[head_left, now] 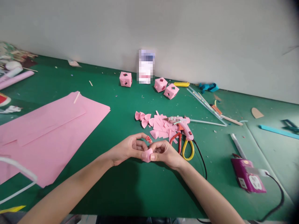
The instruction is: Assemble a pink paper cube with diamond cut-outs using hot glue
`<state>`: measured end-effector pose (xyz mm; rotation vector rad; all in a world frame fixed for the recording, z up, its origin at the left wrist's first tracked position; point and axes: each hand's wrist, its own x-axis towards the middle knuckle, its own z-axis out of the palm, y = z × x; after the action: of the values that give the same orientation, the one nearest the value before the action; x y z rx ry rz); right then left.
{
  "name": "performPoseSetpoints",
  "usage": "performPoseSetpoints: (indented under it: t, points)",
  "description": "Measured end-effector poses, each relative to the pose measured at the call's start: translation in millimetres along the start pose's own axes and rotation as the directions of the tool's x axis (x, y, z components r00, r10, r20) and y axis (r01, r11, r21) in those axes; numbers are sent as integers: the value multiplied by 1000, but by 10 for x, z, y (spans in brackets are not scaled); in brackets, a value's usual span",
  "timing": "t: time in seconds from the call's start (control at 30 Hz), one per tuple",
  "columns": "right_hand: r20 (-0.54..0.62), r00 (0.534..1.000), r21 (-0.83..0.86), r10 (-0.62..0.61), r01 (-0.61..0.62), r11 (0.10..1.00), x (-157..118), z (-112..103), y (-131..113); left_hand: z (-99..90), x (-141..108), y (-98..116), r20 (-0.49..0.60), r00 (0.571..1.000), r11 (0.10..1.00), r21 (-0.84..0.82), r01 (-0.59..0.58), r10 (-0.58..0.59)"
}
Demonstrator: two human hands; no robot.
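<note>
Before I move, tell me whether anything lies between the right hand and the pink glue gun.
Yes: a red handle lies between the right hand and the grip of the glue gun. Nothing visible separates that hand's fingers from the pink paper piece, which the left hand pinches too.

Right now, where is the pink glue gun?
In the head view, the pink glue gun lies right of centre, its nozzle over pink paper scraps, beside the red and yellow handles.

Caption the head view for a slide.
Left hand and right hand pinch a pink paper piece near a glue gun and pink strips.
</note>
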<state>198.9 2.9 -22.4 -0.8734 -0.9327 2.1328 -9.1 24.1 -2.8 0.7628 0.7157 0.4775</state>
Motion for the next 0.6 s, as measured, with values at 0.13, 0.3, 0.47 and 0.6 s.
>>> performPoseSetpoints:
  t: [0.13, 0.3, 0.47, 0.6]
  points:
    - [-12, 1000, -2, 3, -3, 1000, 19, -21, 20, 14, 14, -12, -38, 999, 1000, -4, -31, 31]
    - [-21, 1000, -1, 13, -13, 1000, 19, -9, 17, 5, 11, -2, -73, 997, 999, 24, -21, 23]
    - [-17, 1000, -36, 10, -10, 999, 35, -21, 30, -5, 20, -10, -79, 997, 1000, 20, -12, 13]
    - [-112, 986, -233, -120, 92, 968, 32, 8, -89, -61, 49, -23, -105, 993, 998, -24, -54, 51]
